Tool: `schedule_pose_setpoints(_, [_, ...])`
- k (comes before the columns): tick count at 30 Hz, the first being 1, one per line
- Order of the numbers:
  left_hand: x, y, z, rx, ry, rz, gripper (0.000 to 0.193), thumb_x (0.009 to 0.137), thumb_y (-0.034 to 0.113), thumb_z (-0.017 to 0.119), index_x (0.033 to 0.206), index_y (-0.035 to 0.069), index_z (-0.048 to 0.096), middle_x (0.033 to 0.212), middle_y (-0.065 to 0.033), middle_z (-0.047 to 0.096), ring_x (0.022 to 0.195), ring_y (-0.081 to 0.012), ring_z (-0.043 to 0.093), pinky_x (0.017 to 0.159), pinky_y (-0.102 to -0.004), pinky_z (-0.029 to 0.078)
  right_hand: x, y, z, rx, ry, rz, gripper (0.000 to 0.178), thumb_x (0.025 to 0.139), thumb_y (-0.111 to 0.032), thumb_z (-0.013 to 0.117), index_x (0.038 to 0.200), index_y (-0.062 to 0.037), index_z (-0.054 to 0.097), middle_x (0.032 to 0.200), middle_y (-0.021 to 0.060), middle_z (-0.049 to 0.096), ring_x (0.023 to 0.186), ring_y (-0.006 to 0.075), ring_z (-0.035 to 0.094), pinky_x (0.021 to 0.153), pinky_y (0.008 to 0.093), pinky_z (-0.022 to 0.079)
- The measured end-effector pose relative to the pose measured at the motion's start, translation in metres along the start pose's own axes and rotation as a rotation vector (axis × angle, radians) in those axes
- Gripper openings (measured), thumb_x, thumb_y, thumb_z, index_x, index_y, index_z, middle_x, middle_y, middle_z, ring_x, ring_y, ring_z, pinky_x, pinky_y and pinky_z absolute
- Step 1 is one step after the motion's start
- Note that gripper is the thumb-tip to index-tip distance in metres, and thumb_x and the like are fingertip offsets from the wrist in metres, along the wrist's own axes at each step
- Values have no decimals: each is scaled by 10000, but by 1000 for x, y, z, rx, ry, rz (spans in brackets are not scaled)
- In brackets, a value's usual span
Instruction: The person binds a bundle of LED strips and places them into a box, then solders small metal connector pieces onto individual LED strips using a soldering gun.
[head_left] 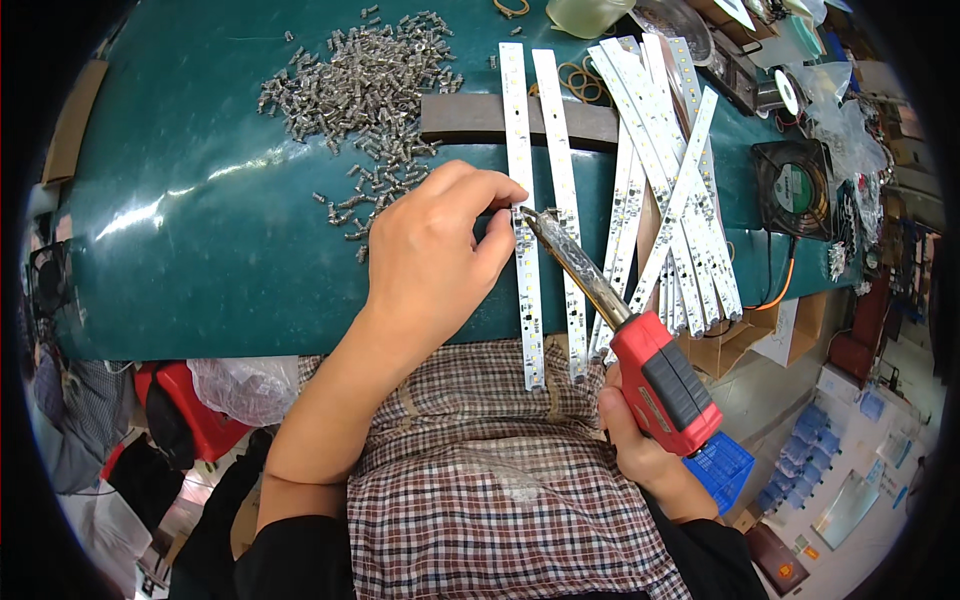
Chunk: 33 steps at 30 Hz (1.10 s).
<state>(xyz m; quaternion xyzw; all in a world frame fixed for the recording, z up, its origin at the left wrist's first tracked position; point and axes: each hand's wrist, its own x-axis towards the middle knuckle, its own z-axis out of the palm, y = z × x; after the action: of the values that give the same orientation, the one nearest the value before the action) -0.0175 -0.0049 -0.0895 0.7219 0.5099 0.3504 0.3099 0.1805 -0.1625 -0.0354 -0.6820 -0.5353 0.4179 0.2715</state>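
My right hand (640, 440) is wrapped round the red and black handle of a soldering iron (665, 385). Its tip touches, or comes very near, a narrow white LED strip board (530, 290). Beside that tip, the thumb and forefinger of my left hand (435, 245) are pinched together at the board's left edge; whatever they hold is too small and covered to make out. A second LED strip board (558, 130) lies parallel on the right. Both rest across a flat brown bar (460, 118), their near ends reaching past the table edge.
Small metal parts (370, 80) lie in a heap on the green table (200, 270). More LED strip boards (680, 200) are stacked crosswise at right, with a black fan (795, 190) beyond them. Rubber bands (585, 80) and a solder spool (787, 92) sit farther back.
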Motion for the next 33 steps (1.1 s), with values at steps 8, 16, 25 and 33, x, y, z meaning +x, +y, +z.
schedule_pose_setpoints(8, [0, -2, 1, 2, 6, 6, 206, 762, 24, 685, 950, 96, 727, 829, -8, 644, 520, -102, 470, 506, -257, 407, 3, -2, 4, 46, -9, 54, 255, 787, -28, 724, 1025, 29, 651, 885, 145, 642, 742, 277, 647, 665, 347, 510])
schedule_pose_setpoints(16, [0, -3, 2, 19, 20, 19, 195, 765, 29, 686, 943, 94, 731, 809, -8, 633, 519, -102, 472, 504, -258, 406, 3, -3, 3, -40, -2, -20, 255, 795, -34, 725, 1030, 28, 651, 924, 141, 646, 768, 266, 654, 685, 337, 516])
schedule_pose_setpoints(25, [0, -2, 2, 2, 27, 13, 170, 776, 25, 696, 929, 93, 729, 791, -5, 619, 518, -97, 467, 502, -254, 397, -6, -2, -6, -47, -7, 60, 212, 830, -54, 704, 1025, 10, 650, 872, 119, 640, 767, 245, 646, 683, 339, 509])
schedule_pose_setpoints(33, [0, 3, 1, 8, 1, -30, 136, 783, 37, 689, 904, 91, 721, 811, -18, 645, 554, -145, 552, 535, -291, 450, 18, -17, -12, -80, 519, -20, 233, 921, 2, 596, 1139, 5, 513, 849, 30, 544, 683, 76, 523, 651, 224, 449])
